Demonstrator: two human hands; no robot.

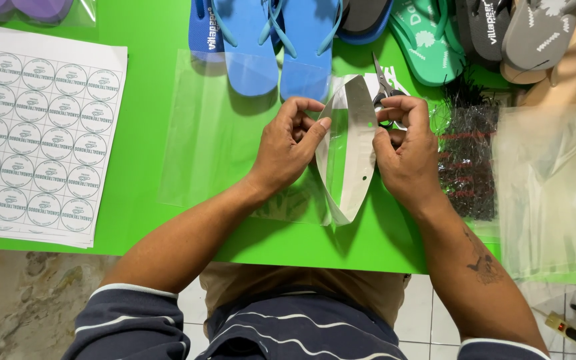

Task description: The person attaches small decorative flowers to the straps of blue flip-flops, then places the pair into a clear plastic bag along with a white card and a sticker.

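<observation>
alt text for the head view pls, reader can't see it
Over a green table, the left hand and right hand hold a curved white card strip, the right also gripping scissors. Blue flip-flops lie beyond; round-sticker sheets lie left.

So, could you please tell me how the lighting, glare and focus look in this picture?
Head view: even, bright light; soft shadows under the left hand and right hand on the green table. Pale glare on the clear plastic bags at right. Hands and the folded card are sharp; slight wide-angle bending at the edges.
</observation>
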